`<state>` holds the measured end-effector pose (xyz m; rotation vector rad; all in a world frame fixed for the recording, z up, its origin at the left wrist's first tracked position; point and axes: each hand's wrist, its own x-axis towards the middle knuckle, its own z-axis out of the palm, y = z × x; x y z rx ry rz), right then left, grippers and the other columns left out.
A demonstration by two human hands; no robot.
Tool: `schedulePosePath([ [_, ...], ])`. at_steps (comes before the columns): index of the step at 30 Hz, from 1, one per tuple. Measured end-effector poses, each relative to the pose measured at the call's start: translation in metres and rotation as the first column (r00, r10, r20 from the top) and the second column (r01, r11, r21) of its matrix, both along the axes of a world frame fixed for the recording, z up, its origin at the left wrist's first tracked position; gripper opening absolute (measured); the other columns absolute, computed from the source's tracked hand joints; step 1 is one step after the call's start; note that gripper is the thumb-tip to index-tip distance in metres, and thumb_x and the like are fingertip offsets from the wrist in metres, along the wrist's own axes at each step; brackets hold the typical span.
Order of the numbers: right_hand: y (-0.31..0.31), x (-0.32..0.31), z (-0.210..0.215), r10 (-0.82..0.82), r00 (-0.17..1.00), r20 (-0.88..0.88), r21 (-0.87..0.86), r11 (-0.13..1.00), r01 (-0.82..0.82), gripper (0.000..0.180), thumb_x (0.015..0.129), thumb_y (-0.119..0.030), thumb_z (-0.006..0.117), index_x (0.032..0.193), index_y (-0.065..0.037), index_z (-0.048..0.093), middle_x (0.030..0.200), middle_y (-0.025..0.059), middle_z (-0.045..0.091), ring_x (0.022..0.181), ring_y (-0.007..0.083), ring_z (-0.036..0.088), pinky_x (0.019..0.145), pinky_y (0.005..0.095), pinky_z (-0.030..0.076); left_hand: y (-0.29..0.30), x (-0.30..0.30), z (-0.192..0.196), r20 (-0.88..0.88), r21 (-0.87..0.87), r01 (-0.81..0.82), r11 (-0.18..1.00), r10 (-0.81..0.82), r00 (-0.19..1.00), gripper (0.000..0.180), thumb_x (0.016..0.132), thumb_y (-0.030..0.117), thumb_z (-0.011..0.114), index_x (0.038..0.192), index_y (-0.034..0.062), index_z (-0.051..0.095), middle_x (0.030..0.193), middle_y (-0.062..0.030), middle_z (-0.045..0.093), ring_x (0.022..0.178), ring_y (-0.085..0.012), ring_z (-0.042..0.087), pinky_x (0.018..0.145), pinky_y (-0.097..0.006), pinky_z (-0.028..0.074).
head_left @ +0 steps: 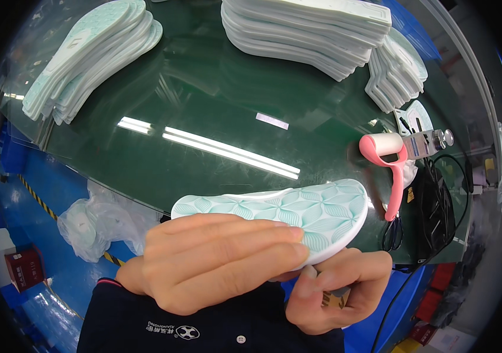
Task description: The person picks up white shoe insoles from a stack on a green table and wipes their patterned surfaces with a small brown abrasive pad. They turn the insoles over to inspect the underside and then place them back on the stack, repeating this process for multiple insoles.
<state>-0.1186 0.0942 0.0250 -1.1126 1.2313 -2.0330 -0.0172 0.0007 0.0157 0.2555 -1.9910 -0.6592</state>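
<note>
A white shoe sole [274, 206] with a teal leaf-like pattern is held up in front of me, tilted, above the near edge of the green table [204, 112]. Across its patterned face lie the fingers of my left hand [215, 262], stretched out together and gripping it; that thumb is hidden. Just below the sole's right end, my right hand [348, 288] is curled, its fingers closed on a small folded tan and grey piece [336, 299] with dark print. It looks like sandpaper, though most of it is covered. The right fingertips are close to the sole's near rim.
Stacks of similar soles stand at the far left [95, 59], far middle [304, 35] and far right [398, 73]. At right lie a pink-handled lint roller [395, 182], a clear bottle [421, 144], scissors [392, 235] and a black cable [466, 203]. Plastic bags [89, 226] hang left.
</note>
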Motion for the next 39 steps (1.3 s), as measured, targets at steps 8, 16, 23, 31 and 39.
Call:
schedulePosePath([
  [8,0.001,-0.004,-0.002,0.061,0.996,0.058,-0.064,0.996,-0.057,0.027,0.055,0.008,0.072,0.075,0.002,0.055,0.073,0.0187,0.059,0.068,0.0234,0.062,0.064,0.0305,0.049,0.001,0.002,-0.002,-0.017,0.030,0.046,0.998,-0.045,0.999,0.017,0.061,0.001,0.065,0.076,-0.0012,0.058,0.073,-0.0149,0.063,0.061,-0.0221,0.063,0.048,-0.025,0.049],
  [16,0.000,-0.007,-0.003,0.097,0.994,0.047,-0.096,0.991,-0.092,0.027,0.055,0.008,0.072,0.075,0.003,0.055,0.071,0.0170,0.059,0.066,0.0228,0.062,0.064,0.0287,0.049,0.002,0.002,0.001,0.001,0.053,0.065,0.996,-0.065,0.998,0.017,0.062,0.002,0.064,0.077,-0.0009,0.058,0.073,-0.0154,0.062,0.060,-0.0221,0.063,0.047,-0.025,0.049],
  [23,0.001,-0.006,-0.004,0.069,0.994,0.081,-0.067,0.996,-0.064,0.028,0.054,0.008,0.072,0.076,0.002,0.056,0.071,0.0166,0.059,0.068,0.0233,0.062,0.063,0.0293,0.049,0.000,0.002,-0.003,0.001,0.061,0.061,0.996,-0.061,0.998,0.018,0.060,0.001,0.065,0.077,-0.0006,0.058,0.074,-0.0150,0.063,0.061,-0.0224,0.063,0.048,-0.025,0.049],
  [31,0.002,-0.006,-0.001,0.041,0.998,0.038,0.001,0.999,-0.041,0.027,0.055,0.010,0.070,0.075,0.000,0.055,0.069,0.0132,0.058,0.066,0.0230,0.062,0.063,0.0301,0.049,0.005,-0.001,-0.002,-0.002,0.058,0.028,0.998,-0.027,1.000,0.019,0.060,0.001,0.065,0.078,-0.0012,0.058,0.075,-0.0151,0.063,0.061,-0.0225,0.063,0.049,-0.025,0.049],
  [39,0.002,-0.010,0.000,0.055,0.997,-0.060,0.025,0.998,-0.054,0.027,0.055,0.010,0.070,0.075,0.000,0.054,0.065,0.0114,0.057,0.064,0.0226,0.062,0.061,0.0293,0.050,0.005,-0.003,-0.004,-0.037,0.075,0.039,0.996,-0.036,0.999,0.019,0.060,0.001,0.065,0.077,-0.0017,0.058,0.074,-0.0162,0.062,0.061,-0.0230,0.063,0.048,-0.025,0.049],
])
